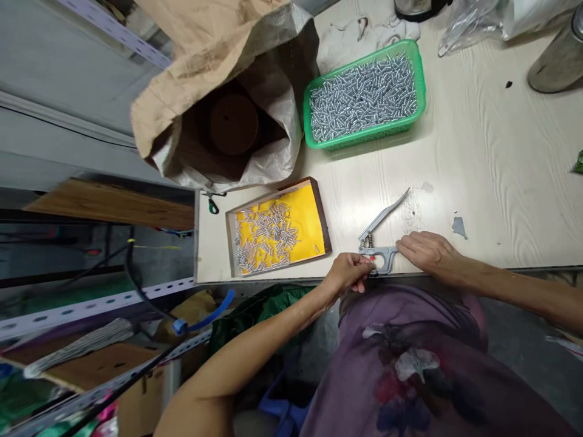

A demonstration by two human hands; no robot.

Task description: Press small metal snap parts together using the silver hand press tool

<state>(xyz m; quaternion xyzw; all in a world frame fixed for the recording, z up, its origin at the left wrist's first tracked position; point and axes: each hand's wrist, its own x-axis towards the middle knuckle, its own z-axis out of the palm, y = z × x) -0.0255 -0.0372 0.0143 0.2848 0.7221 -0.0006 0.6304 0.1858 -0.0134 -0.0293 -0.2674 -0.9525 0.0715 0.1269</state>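
Observation:
Grey hand pliers (381, 254) with a coil spring and a small red part lie near the table's front edge, one long handle angled up and away. My right hand (426, 252) has its fingers closed on the right end of the pliers' grey frame. At the jaw end, beside the red part, my left hand (350, 271) is pinched. What sits between its fingertips is too small to make out. To the left, a shallow box (324, 221) with a yellow bottom holds many small silvery springs (268, 233).
Behind stands a green basket (364, 138) full of similar small metal pieces. A large open paper sack (182, 103) is at the back left. Small scissors (213, 204) lie by the left edge. A metal flask (555, 60) and a clear plastic bag (473, 27) are at the back right.

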